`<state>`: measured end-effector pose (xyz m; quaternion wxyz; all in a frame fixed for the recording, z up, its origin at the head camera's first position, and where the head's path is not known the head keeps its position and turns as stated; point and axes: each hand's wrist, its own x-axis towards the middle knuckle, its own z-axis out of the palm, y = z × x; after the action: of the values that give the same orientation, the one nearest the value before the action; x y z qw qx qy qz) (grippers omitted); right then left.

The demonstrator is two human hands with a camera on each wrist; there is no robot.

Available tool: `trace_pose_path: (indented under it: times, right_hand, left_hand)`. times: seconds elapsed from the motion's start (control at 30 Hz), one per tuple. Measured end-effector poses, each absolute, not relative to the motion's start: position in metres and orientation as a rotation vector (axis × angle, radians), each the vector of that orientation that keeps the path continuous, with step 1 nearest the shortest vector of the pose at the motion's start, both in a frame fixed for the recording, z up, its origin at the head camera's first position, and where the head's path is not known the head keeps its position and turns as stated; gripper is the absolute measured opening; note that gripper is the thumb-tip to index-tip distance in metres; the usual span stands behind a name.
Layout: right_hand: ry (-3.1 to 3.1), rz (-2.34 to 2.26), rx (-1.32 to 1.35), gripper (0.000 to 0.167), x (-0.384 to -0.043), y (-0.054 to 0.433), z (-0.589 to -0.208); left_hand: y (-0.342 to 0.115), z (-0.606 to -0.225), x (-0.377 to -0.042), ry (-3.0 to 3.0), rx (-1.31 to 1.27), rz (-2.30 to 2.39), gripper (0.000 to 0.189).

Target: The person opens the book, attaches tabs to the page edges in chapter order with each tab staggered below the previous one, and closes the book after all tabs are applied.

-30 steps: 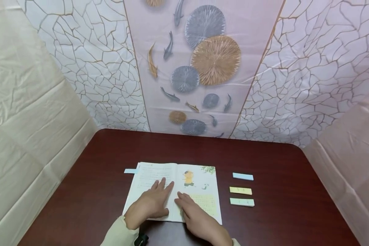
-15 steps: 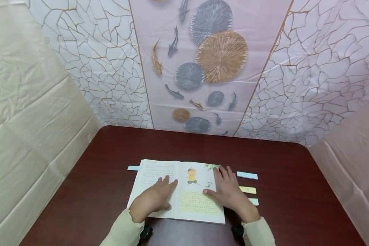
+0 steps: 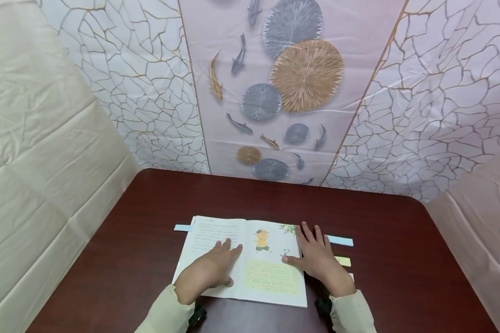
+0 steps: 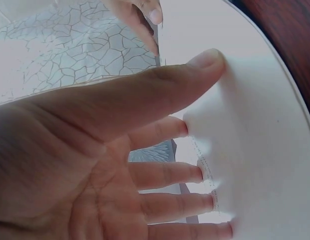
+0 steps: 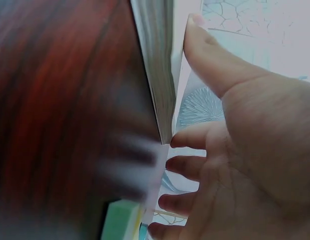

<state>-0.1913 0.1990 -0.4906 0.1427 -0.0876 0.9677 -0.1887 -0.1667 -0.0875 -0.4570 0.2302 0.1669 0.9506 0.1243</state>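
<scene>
On my head feed the book (image 3: 252, 260) lies open and flat mid-table, page tops toward 12, fold leaning slightly toward 1, long axis running 9 to just past 3. A blue tab (image 3: 183, 227) juts past its edge at 10. I log the left hand (image 3: 210, 267) spread on the left page, fingers released. The right hand (image 3: 317, 260) is at the book's 3 o'clock edge, thumb on the page, fingers spread, unclenched; it partly hides a blue strip (image 3: 341, 241) and yellow strip (image 3: 344, 262). One second earlier it lay near the fold, both strips uncovered
</scene>
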Motion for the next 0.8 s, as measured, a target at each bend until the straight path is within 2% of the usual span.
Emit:
trace_pose_path:
  times: [0.23,0.47,0.57,0.8]
  right_hand:
    - [2.768,-0.522,-0.234,0.108,-0.191,0.196,-0.489]
    - [2.824,-0.501,-0.339,0.090,-0.184,0.195,-0.481]
    - [2.888,-0.522,-0.374,0.088,-0.182,0.193,-0.476]
    - [2.800,-0.512,-0.283,0.077,-0.184,0.193,-0.475]
  left_hand:
    - [-0.090,-0.459,-0.167,2.612,0.464,0.370,0.088]
    - [-0.091,-0.459,-0.164,2.637,0.491,0.344,0.088]
    - [-0.091,-0.459,-0.163,2.644,0.512,0.340,0.086]
    - [-0.086,-0.458,-0.164,2.642,0.524,0.332,0.084]
